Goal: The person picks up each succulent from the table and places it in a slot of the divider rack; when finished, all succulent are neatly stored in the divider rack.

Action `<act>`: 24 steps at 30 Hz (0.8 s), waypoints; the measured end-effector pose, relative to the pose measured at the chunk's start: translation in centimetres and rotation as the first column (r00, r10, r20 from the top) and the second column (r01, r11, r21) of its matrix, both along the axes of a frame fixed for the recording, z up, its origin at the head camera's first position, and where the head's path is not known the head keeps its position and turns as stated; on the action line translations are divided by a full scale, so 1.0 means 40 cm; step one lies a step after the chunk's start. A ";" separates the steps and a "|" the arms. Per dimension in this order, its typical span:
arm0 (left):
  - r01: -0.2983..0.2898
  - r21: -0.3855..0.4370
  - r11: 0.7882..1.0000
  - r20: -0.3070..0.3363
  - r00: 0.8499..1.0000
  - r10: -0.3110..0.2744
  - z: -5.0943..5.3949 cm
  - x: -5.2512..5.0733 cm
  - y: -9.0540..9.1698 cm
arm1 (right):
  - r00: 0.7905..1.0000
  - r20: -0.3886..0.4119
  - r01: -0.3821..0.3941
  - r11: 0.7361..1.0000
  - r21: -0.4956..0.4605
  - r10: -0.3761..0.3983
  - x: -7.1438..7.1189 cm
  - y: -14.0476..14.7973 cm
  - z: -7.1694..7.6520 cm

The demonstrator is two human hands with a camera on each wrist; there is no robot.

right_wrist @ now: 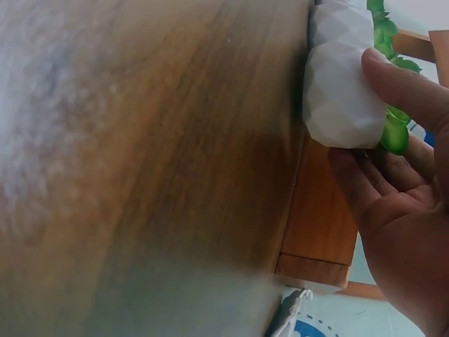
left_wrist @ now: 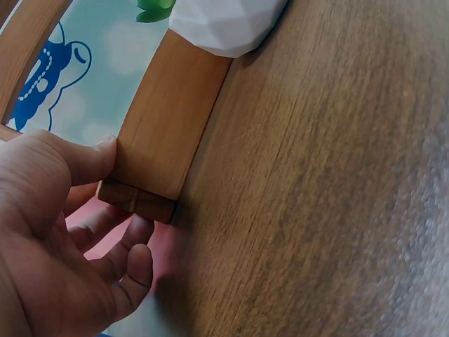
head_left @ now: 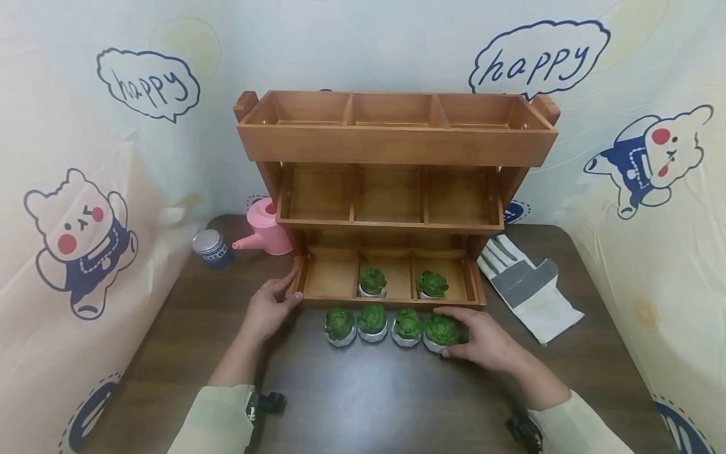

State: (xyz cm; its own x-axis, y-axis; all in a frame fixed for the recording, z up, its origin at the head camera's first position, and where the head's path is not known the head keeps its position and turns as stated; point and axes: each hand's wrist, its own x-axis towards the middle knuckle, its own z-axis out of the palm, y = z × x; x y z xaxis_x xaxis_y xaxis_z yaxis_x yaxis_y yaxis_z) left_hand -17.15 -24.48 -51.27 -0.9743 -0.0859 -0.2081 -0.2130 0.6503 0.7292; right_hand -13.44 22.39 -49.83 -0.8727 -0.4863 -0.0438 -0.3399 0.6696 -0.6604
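Note:
A three-tier wooden planter shelf (head_left: 397,146) stands on the table, each tier split into three compartments. My left hand (head_left: 271,309) grips the left front corner of its bottom tier; in the left wrist view, the thumb (left_wrist: 95,160) lies against the wood and the other fingers curl by the end. In front of the shelf stands a row of several small succulents in white faceted pots. My right hand (head_left: 482,337) holds the rightmost potted succulent (head_left: 441,333) between thumb and fingers. Two more potted succulents, one middle (head_left: 372,282) and one right (head_left: 432,284), sit in the bottom tier.
Left of the shelf are a pink watering can (head_left: 265,227) and a blue jar with a grey lid (head_left: 212,248). To the right lies a pair of white and grey gloves (head_left: 524,284). A patterned cloth (head_left: 363,44) hangs around the table.

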 end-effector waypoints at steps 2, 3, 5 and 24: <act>-0.001 0.002 1.000 0.005 1.000 0.001 0.000 0.001 0.001 | 1.000 -0.013 0.001 1.000 -0.001 -0.001 -0.001 0.004 0.006; -0.002 0.002 1.000 0.007 1.000 0.002 0.000 0.001 0.001 | 1.000 -0.023 -0.003 1.000 -0.004 0.003 -0.002 0.007 0.008; -0.005 0.000 1.000 0.012 1.000 0.005 0.001 0.002 0.002 | 0.999 -0.038 -0.004 1.000 -0.013 0.004 -0.003 0.013 0.016; -0.003 0.002 1.000 0.001 1.000 0.003 0.008 0.001 0.005 | 0.996 -0.086 0.004 0.997 -0.079 -0.011 -0.047 -0.005 0.114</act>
